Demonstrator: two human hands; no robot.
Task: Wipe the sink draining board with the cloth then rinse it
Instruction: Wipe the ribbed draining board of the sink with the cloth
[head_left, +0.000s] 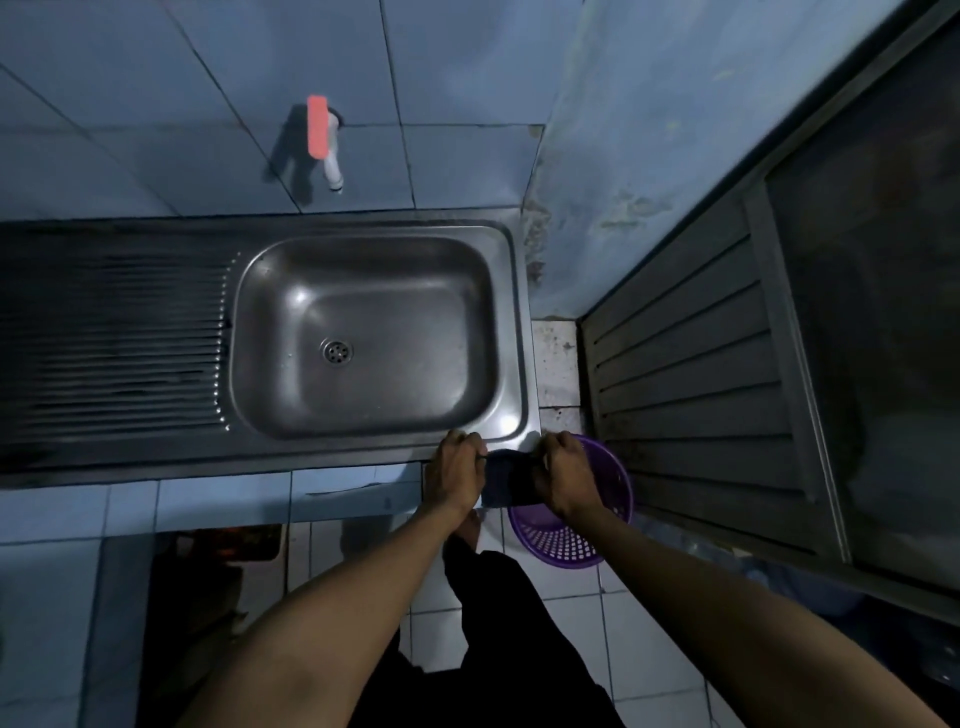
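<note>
A dark cloth hangs stretched between my two hands at the sink's front right corner. My left hand grips its left edge and my right hand grips its right edge. The steel sink basin with its round drain lies just beyond the hands. The ribbed draining board fills the left part of the steel unit, well to the left of both hands. A white tap with an orange-red handle sticks out of the blue tiled wall above the basin.
A purple perforated plastic basket stands on the tiled floor under my right hand. A dark slatted door and its frame stand at the right. The blue tiled counter front runs below the sink. My dark trousers show between my forearms.
</note>
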